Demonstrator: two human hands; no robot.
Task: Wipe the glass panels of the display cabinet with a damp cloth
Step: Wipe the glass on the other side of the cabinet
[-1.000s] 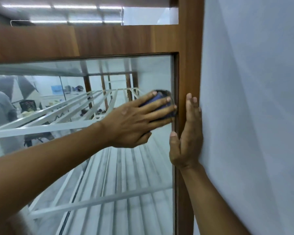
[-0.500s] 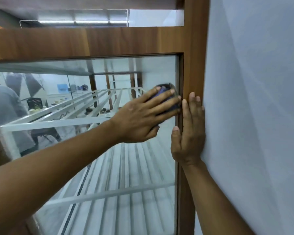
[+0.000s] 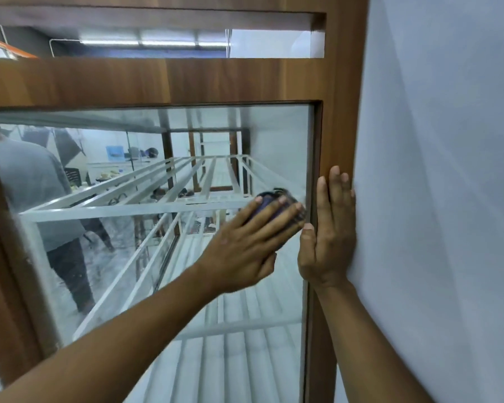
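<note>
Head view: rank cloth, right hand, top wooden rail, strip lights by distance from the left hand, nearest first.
1. Cloth, under the left hand, pressed on the glass.
2. Right hand, just right, flat on the wooden post.
3. Top wooden rail, above.
4. Strip lights, highest, far back.

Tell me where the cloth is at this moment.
In the head view, the dark blue cloth sits under the left hand, flat against the glass panel near its right edge, just left of the right hand on the wooden frame.
</note>
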